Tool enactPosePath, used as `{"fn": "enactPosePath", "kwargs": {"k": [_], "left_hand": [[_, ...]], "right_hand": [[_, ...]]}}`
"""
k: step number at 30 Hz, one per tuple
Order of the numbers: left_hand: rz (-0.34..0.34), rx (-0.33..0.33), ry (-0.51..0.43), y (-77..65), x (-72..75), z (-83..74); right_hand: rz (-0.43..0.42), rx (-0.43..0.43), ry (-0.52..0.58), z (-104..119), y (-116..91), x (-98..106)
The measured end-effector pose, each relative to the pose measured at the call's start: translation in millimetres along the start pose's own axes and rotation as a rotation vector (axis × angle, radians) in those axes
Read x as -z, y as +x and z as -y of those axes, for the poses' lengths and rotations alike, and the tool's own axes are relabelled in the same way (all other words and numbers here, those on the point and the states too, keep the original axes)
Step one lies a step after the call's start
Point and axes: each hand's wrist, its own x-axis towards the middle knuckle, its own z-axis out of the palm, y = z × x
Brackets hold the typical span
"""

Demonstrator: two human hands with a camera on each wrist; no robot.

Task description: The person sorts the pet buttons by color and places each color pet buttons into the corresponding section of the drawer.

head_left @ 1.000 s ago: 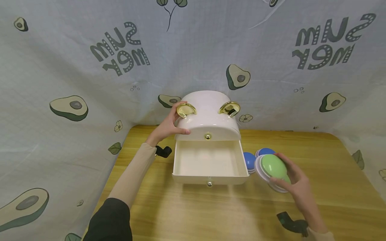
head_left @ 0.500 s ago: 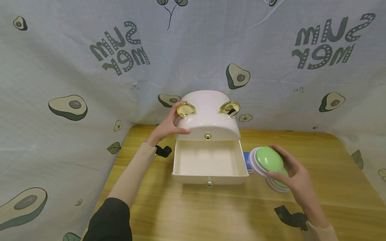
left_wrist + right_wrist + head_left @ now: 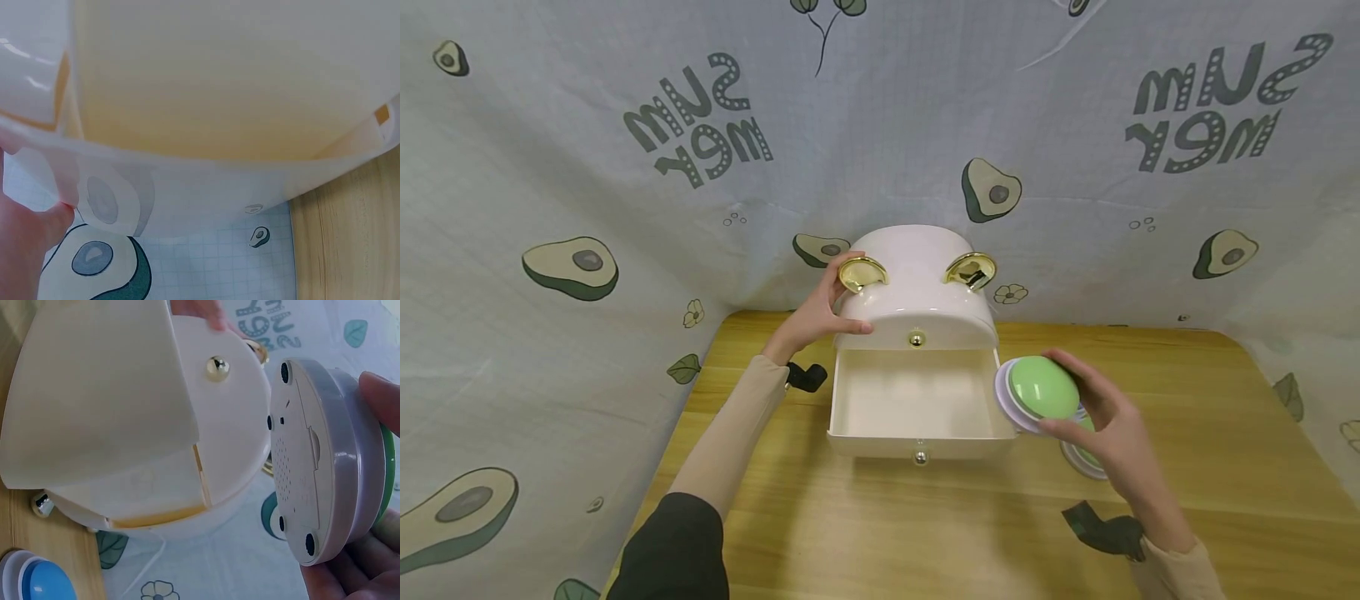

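A white drawer box (image 3: 917, 304) with gold ears stands against the cloth, its lower drawer (image 3: 880, 448) pulled out and holding nothing. My left hand (image 3: 812, 323) grips the box's left side, thumb on the front and fingers behind the ear. In my right hand (image 3: 1120, 433) is a green-domed buzzer button (image 3: 1043, 387) with a lilac base, raised and tilted at the drawer's right front corner. The right wrist view shows its underside, with speaker holes, dark feet and a battery cover. Below that hand, a second green button (image 3: 1084, 454) sits on the table, partly covered.
A blue button (image 3: 50, 581) lies on the wooden table (image 3: 1225, 433), right of the box; the raised button hides it in the head view. Patterned cloth (image 3: 880, 125) hangs behind and beside the table. Gold knobs stick out from the drawer fronts.
My right hand has lifted the green button off the spot by the other buttons and carried it left to the drawer's right edge. The left hand keeps its place on the box.
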Motion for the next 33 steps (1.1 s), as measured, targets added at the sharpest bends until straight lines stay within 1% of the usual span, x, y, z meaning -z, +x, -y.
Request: {"fn": "enactPosePath", "kwargs": {"k": [4,8,12,16,18,19,22,26,29,33], "left_hand": [[0.000,0.000,-0.003,-0.4,0.5,0.3],[-0.003,0.007,-0.001,-0.5,0.5,0.3],[-0.002,0.018,0.002,-0.7,0.1,0.2],[-0.004,0.034,-0.005,-0.4,-0.3,-0.7],[-0.004,0.040,-0.009,-0.3,-0.2,-2.1],[-0.003,0.042,-0.012,-0.3,-0.3,-3.3],[0.001,0.046,-0.021,-2.7,-2.6,-15.8],[0.004,0.044,-0.026,-5.7,-5.9,-29.8],[0.003,0.042,-0.025,-5.6,-6.0,-29.7],[0.001,0.042,-0.022,-5.2,-5.9,-29.3]], "right_hand": [[0.015,0.012,-0.023,3,4,-6],[0.043,0.059,0.019,4,8,-12],[0.087,0.096,0.059,5,12,-18],[0.127,0.109,0.083,6,17,-26],[0.143,0.113,0.077,7,19,-30],[0.150,0.115,0.073,7,20,-32],[0.158,0.121,0.054,8,23,-40],[0.149,0.115,0.041,8,26,-49],[0.150,0.107,0.042,8,28,-55],[0.173,0.113,0.048,7,32,-62]]}}
